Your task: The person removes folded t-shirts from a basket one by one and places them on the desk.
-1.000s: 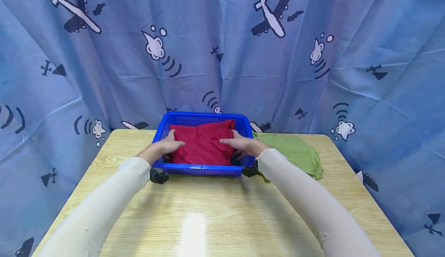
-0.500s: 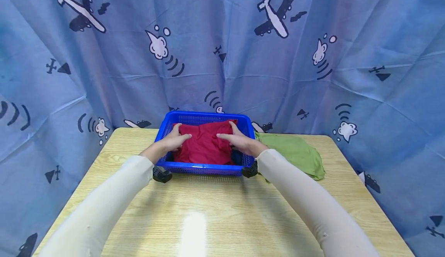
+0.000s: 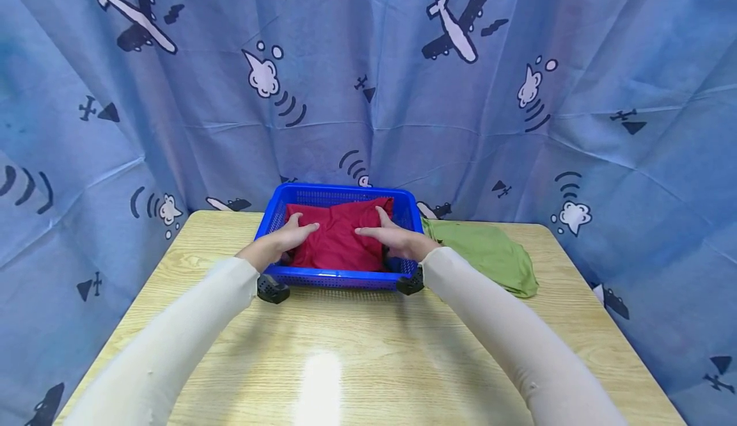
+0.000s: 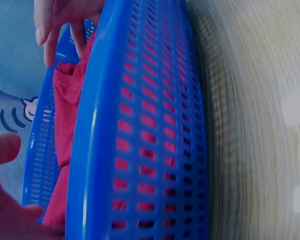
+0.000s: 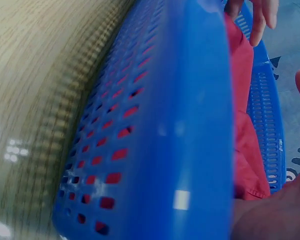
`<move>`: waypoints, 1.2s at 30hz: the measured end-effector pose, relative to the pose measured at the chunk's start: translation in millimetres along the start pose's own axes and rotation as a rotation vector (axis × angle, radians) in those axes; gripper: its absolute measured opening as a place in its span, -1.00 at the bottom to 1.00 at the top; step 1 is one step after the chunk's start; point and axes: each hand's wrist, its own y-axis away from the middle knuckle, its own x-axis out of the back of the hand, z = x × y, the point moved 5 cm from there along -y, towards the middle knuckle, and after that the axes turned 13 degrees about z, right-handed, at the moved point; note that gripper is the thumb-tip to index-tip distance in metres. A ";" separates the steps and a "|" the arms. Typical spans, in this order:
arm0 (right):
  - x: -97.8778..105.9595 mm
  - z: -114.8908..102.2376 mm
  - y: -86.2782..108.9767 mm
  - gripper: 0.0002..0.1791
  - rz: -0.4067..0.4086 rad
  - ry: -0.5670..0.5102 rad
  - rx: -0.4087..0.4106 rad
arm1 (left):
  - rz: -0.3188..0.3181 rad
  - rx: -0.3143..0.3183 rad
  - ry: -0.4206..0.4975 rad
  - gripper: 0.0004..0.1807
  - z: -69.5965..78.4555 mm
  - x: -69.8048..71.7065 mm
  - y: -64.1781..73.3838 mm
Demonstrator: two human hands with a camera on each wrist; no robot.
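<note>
A blue perforated plastic basket (image 3: 334, 275) stands at the back of the table. Inside lies a folded red garment (image 3: 341, 242), and its stitched hem shows in both wrist views. My left hand (image 3: 288, 236) reaches over the front rim at the garment's left end, thumb spread from the fingers. At the right end, my right hand (image 3: 394, 236) mirrors it, thumb toward the middle. The left wrist view shows the right hand's fingers (image 4: 50, 30) hanging loosely over the cloth, not curled round it. The lower fingers of both hands are partly hidden inside the basket.
A folded green cloth (image 3: 489, 256) lies on the wooden table (image 3: 368, 349) to the right of the basket. Behind the table hangs a blue curtain (image 3: 322, 80) printed with airplanes. A black wrist device (image 3: 272, 290) sits near the basket's front left corner.
Both hands have shifted slightly inward over the red garment, the right one more, leftward. The garment's ends show more than half a second ago. The basket and green cloth stay put.
</note>
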 end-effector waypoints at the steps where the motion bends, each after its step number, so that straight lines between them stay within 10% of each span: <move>1: -0.6 -0.3 -0.7 0.16 0.000 -0.006 0.008 | 0.010 0.024 0.035 -0.15 -0.6 -0.1 -0.3; 13: -1.7 1.5 -4.0 0.15 0.053 -0.131 -0.037 | 0.190 0.176 0.268 -0.21 7.3 0.5 0.2; 25: -4.3 4.2 1.0 0.18 0.004 -0.044 -0.145 | 0.175 0.203 0.244 -0.32 0.6 2.1 3.0; 36: -3.8 6.1 -0.7 0.16 -0.012 -0.196 -0.221 | 0.163 0.260 0.427 -0.16 -1.2 2.0 6.6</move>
